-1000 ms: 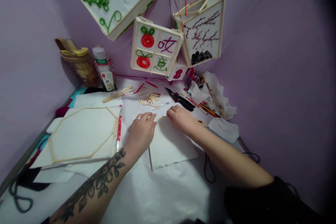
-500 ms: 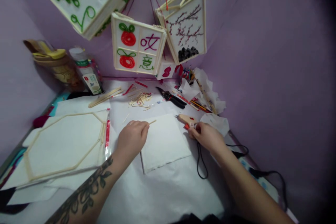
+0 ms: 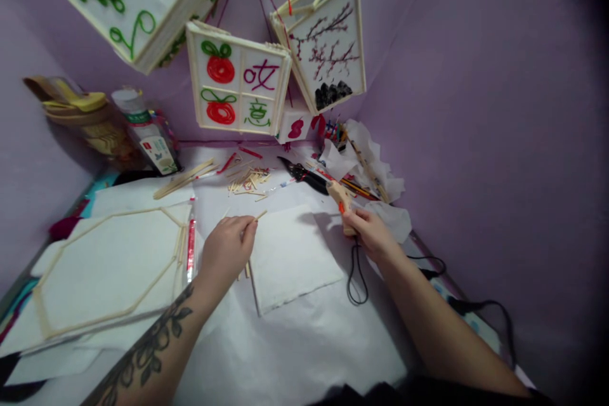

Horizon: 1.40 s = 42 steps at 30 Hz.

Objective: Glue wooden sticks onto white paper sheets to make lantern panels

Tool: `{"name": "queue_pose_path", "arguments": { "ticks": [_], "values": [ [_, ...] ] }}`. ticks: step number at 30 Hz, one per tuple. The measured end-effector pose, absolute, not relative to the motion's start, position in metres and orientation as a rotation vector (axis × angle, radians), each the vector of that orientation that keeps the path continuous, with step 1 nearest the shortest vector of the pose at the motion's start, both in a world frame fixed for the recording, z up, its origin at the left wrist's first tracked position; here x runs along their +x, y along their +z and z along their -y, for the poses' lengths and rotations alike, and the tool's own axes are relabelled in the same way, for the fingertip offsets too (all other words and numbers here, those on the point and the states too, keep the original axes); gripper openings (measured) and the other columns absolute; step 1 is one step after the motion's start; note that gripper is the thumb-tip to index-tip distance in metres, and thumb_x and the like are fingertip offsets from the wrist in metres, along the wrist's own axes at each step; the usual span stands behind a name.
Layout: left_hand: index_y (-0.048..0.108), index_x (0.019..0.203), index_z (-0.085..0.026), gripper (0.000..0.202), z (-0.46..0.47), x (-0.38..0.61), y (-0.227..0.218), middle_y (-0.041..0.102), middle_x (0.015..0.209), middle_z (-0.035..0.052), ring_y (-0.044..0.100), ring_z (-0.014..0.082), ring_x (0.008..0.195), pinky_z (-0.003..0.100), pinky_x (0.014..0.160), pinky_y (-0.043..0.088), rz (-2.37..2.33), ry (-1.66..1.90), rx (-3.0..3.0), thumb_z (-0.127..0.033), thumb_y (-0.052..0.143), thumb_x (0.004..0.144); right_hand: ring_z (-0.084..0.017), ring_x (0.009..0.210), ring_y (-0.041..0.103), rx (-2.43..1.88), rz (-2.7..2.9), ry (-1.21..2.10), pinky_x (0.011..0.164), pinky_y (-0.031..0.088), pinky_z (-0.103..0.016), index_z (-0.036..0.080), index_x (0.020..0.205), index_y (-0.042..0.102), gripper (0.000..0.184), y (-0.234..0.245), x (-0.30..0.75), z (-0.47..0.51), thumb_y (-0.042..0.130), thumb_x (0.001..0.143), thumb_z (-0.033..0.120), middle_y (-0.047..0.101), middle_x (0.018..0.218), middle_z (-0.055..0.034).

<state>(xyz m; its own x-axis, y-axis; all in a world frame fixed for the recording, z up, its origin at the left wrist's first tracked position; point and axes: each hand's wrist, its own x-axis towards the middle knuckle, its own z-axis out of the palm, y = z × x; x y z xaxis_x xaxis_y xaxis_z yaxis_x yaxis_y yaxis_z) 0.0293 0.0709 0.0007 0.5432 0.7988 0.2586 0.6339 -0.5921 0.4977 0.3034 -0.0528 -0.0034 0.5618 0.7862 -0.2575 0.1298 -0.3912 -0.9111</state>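
My left hand [image 3: 229, 242] is closed in a pinch on a short thin wooden stick [image 3: 261, 214], whose tip sticks out past the thumb. It is at the left edge of a white square panel [image 3: 297, 260] lying on the table. A couple more sticks [image 3: 247, 269] show beside the panel, partly under that hand. On the other side, my right hand [image 3: 373, 235] is wrapped round a beige glue gun [image 3: 340, 198] with an orange trigger, held upright-tilted with its nozzle pointing away. Its black cord [image 3: 358, 285] hangs in a loop below.
Black pruning shears [image 3: 304, 176] and a pile of cut sticks [image 3: 250, 181] lie behind the panel. An octagonal stick frame [image 3: 114, 273] rests on white sheets at left. Decorated lanterns [image 3: 238, 79] hang above. A bottle [image 3: 147, 133] and crumpled paper [image 3: 375, 158] stand toward the back.
My right hand has lifted the glue gun off the table and turned its nozzle away from me. My left hand still pinches the stick, and the view has shifted slightly.
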Motion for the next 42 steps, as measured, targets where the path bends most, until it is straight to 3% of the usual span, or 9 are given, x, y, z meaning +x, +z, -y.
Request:
{"name": "queue_pose_path", "arguments": {
  "ticks": [4, 10, 15, 22, 26, 29, 34, 42],
  "values": [
    [0.070, 0.095, -0.018, 0.031, -0.069, 0.030, -0.004, 0.074, 0.097, 0.0073, 0.064, 0.0236, 0.094, 0.035, 0.088, 0.048, -1.169, 0.659, 2.455, -0.030, 0.042, 0.096, -0.013, 0.052, 0.051, -1.580, 0.718, 1.029, 0.048, 0.041, -0.026, 0.022, 0.075, 0.050, 0.045, 0.000, 0.283, 0.037, 0.066, 0.064, 0.063, 0.057, 0.062, 0.0009],
    [0.069, 0.095, -0.016, 0.030, -0.069, 0.027, -0.012, 0.073, 0.091, 0.0075, 0.064, 0.0234, 0.089, 0.036, 0.085, 0.048, -1.134, 0.865, 2.518, -0.029, 0.042, 0.098, -0.012, 0.055, 0.052, -1.411, 0.750, 1.126, 0.051, 0.038, -0.023, 0.020, 0.087, 0.058, 0.048, 0.001, 0.269, 0.018, 0.081, 0.058, 0.051, 0.059, 0.064, 0.0024],
    [0.067, 0.094, -0.016, 0.024, -0.070, 0.025, -0.021, 0.072, 0.086, 0.0053, 0.064, 0.0217, 0.084, 0.034, 0.081, 0.049, -1.088, 1.071, 2.524, -0.027, 0.045, 0.098, -0.010, 0.054, 0.049, -1.383, 0.804, 1.174, 0.049, 0.036, -0.023, 0.021, 0.087, 0.054, 0.047, 0.004, 0.267, 0.010, 0.083, 0.056, 0.040, 0.060, 0.071, 0.0031],
    [0.062, 0.091, -0.015, 0.016, -0.063, 0.026, -0.016, 0.067, 0.080, 0.0058, 0.060, 0.0224, 0.079, 0.035, 0.074, 0.048, -1.021, 1.161, 2.591, -0.018, 0.047, 0.096, -0.011, 0.052, 0.049, -1.387, 0.904, 1.225, 0.047, 0.035, -0.024, 0.025, 0.090, 0.045, 0.049, 0.001, 0.264, 0.008, 0.081, 0.058, 0.034, 0.060, 0.073, 0.0048],
    [0.060, 0.095, -0.015, 0.010, -0.042, 0.031, 0.008, 0.068, 0.083, 0.0070, 0.058, 0.0226, 0.080, 0.038, 0.077, 0.048, -0.771, 1.285, 2.646, -0.012, 0.051, 0.092, -0.016, 0.074, 0.058, -1.473, 1.095, 1.013, 0.064, 0.045, -0.028, 0.024, 0.093, 0.050, 0.038, 0.003, 0.256, 0.013, 0.076, 0.066, 0.031, 0.064, 0.088, 0.0002],
    [0.059, 0.097, -0.015, 0.011, -0.026, 0.036, 0.021, 0.068, 0.084, 0.0061, 0.058, 0.0224, 0.082, 0.038, 0.079, 0.048, -0.602, 1.319, 2.666, -0.011, 0.053, 0.089, -0.020, 0.082, 0.059, -1.591, 1.233, 0.903, 0.072, 0.046, -0.032, 0.021, 0.101, 0.057, 0.036, 0.011, 0.251, 0.016, 0.070, 0.070, 0.034, 0.064, 0.093, -0.0032],
    [0.060, 0.092, -0.016, 0.009, -0.021, 0.041, 0.019, 0.068, 0.081, 0.0038, 0.058, 0.0212, 0.081, 0.036, 0.076, 0.047, -0.643, 1.242, 2.638, -0.013, 0.052, 0.090, -0.017, 0.070, 0.053, -1.662, 1.306, 0.939, 0.064, 0.042, -0.029, 0.017, 0.102, 0.063, 0.033, 0.024, 0.249, 0.021, 0.062, 0.077, 0.039, 0.060, 0.080, -0.0012],
    [0.062, 0.088, -0.017, 0.014, -0.022, 0.038, 0.016, 0.066, 0.079, 0.0034, 0.056, 0.0214, 0.079, 0.036, 0.074, 0.045, -0.695, 1.205, 2.664, -0.016, 0.049, 0.091, -0.015, 0.063, 0.049, -1.843, 1.457, 0.698, 0.057, 0.037, -0.026, 0.015, 0.098, 0.066, 0.029, 0.048, 0.241, 0.038, 0.059, 0.081, 0.037, 0.058, 0.072, 0.0000]
  ]
}}
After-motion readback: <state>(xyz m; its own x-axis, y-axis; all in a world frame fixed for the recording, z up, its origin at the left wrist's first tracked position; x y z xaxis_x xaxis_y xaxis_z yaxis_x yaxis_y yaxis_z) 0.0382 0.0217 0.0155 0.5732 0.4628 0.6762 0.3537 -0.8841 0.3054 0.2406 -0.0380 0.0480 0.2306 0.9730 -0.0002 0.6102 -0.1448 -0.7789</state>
